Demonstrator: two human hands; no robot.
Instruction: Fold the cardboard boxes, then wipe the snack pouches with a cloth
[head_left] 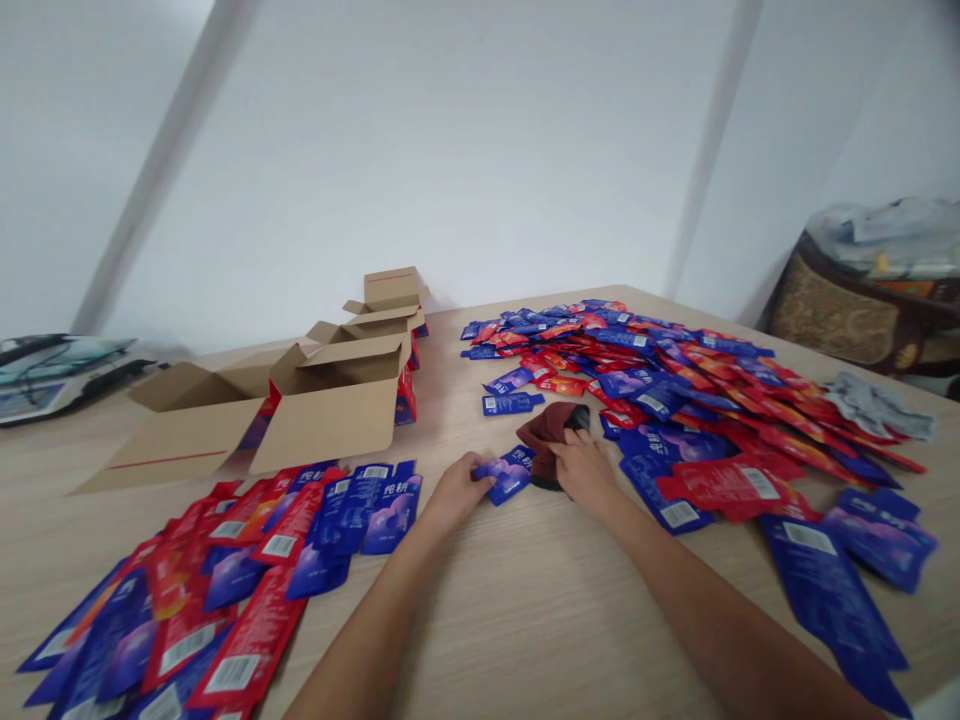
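Observation:
My left hand (454,494) pinches the left edge of a blue pouch (511,474) with a purple fruit print, flat on the table in front of me. Beside it, my right hand (586,472) is closed on a crumpled maroon cloth (546,430) with a dark underside, which touches or overlaps the pouch's right end. The right fingertips are partly hidden in its folds. Just beyond lies another blue pouch (511,403), barcode side up. A large heap of red and blue pouches (637,370) spreads to the right of my right hand.
Open cardboard boxes (330,420) stand in a row at the left. Nearer me, red and blue pouches lie in an overlapping pile (195,590). A grey cloth (877,405) rests on the heap's right side. A scale-like device (64,372) sits at far left; a patterned chair (832,310) is at right.

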